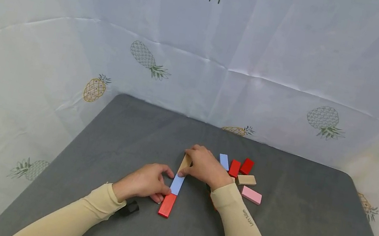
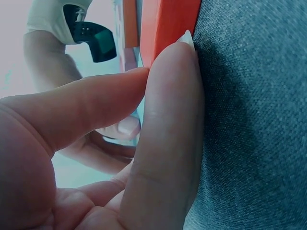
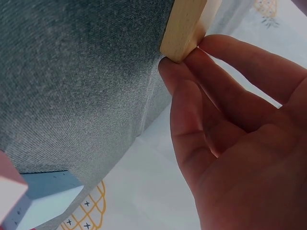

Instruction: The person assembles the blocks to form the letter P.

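Three flat blocks lie end to end in a line on the dark grey table: a red block (image 1: 167, 205) nearest, a light blue block (image 1: 176, 184) in the middle, a wooden block (image 1: 185, 165) farthest. My right hand (image 1: 205, 166) grips the wooden block lengthwise, thumb by its joint with the blue one. In the right wrist view, bent fingertips press the end of the wooden block (image 3: 184, 28). On the left side of the line, my left hand (image 1: 145, 181) touches near the red-blue joint with extended fingers. The left wrist view has thumb and finger meeting at the red block (image 2: 165, 28).
Loose blocks lie right of the line: a blue block (image 1: 224, 162), two red ones (image 1: 234, 168), a wooden one (image 1: 246, 180) and a pink one (image 1: 251, 195). My right sleeve (image 1: 246, 227) partly covers others. A pineapple-print curtain (image 1: 194, 89) rises behind the table (image 1: 293, 219).
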`<state>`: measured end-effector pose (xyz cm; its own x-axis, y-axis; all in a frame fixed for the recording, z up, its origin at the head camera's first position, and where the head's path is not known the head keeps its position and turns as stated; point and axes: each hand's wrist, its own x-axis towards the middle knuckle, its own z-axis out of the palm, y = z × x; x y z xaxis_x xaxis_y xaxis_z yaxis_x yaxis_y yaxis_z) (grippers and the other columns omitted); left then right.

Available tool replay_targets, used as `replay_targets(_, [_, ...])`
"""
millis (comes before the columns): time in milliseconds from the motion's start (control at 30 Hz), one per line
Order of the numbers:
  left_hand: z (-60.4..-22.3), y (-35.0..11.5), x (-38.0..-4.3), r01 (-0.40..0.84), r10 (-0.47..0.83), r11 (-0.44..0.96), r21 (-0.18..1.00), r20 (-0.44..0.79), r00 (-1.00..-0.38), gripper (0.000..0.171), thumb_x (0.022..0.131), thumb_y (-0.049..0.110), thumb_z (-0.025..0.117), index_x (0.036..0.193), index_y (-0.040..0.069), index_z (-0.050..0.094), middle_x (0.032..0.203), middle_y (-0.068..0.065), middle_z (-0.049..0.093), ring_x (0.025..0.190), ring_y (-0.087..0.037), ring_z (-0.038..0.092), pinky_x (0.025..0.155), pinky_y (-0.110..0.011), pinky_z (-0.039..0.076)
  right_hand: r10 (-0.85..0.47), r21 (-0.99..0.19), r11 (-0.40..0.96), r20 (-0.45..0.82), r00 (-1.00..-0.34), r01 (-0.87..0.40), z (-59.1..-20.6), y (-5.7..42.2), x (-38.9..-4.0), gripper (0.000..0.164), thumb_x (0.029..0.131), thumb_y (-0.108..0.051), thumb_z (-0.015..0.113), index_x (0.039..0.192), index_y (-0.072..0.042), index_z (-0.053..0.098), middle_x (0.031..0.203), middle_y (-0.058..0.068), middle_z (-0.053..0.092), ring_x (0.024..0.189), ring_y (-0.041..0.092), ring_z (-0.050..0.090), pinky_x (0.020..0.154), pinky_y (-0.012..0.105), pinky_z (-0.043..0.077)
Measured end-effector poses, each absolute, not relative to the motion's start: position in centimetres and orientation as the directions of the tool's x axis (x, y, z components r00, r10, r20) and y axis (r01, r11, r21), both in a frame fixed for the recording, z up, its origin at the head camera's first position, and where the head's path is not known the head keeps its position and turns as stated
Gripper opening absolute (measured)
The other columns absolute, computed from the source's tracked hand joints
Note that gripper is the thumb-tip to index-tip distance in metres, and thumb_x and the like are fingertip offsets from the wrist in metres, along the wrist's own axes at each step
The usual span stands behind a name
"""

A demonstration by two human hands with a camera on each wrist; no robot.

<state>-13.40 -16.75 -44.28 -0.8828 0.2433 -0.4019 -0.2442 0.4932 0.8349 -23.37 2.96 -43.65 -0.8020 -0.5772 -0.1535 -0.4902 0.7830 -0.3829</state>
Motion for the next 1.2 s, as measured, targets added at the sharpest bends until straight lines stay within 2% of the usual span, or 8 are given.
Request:
replay_targets(533, [-44.1,-16.9,-13.1,-0.245,0.255,0.498,0.832,-0.411,-0.875,0.048,0.087,0.001,0.084,0.130,0.006,0.065,0.080,-0.012,0.071,0.060,-0.016,0.073,0.061,-0.033,0.066,-0.600,-0.387,0.766,-0.142,-0.788,-0.513,-43.5,2.9,-22.5,0.074,0.084,-0.037,0.095,0.145,-0.004,0.067,0.136,0.012,0.069,0.117,0.026,0.062,0.104,0.043,0.059])
replay_targets(700, [-44.1,-17.0,-13.2,-0.237,0.264,0.502,0.832,-0.408,-0.874,0.048,0.087,0.001,0.084,0.131,0.006,0.065,0.080,-0.011,0.071,0.060,-0.015,0.073,0.061,-0.032,0.066,-0.601,-0.393,0.764,-0.143,-0.787,-0.512,-43.5,2.9,-22.4,0.076,0.085,-0.037,0.095,0.146,-0.004,0.066,0.137,0.012,0.069,0.120,0.026,0.062,0.107,0.043,0.058])
replay_targets(933, [-44.3,-16.8,-13.8,-0.228,0.291,0.487,0.843,-0.403,-0.868,0.046,0.090,0.013,0.085,0.130,0.005,0.064,0.082,-0.013,0.073,0.060,-0.017,0.074,0.061,-0.034,0.066,-0.576,-0.420,0.768,-0.123,-0.808,-0.483,-43.3,6.4,-23.3,0.071,0.093,-0.043,0.087,0.150,-0.008,0.063,0.150,0.013,0.064,0.140,0.031,0.059,0.119,0.050,0.052])
replay_targets(1200, [-44.0,-17.0,-14.8,-0.259,0.287,0.483,0.837,-0.430,-0.856,0.037,0.093,0.015,0.082,0.122,0.002,0.063,0.080,-0.015,0.073,0.056,-0.017,0.070,0.061,-0.035,0.067,-0.457,-0.408,0.826,-0.082,-0.886,-0.389,-42.8,12.1,-24.7,0.061,0.101,-0.027,0.079,0.153,-0.003,0.059,0.156,0.020,0.058,0.147,0.042,0.052,0.121,0.060,0.047])
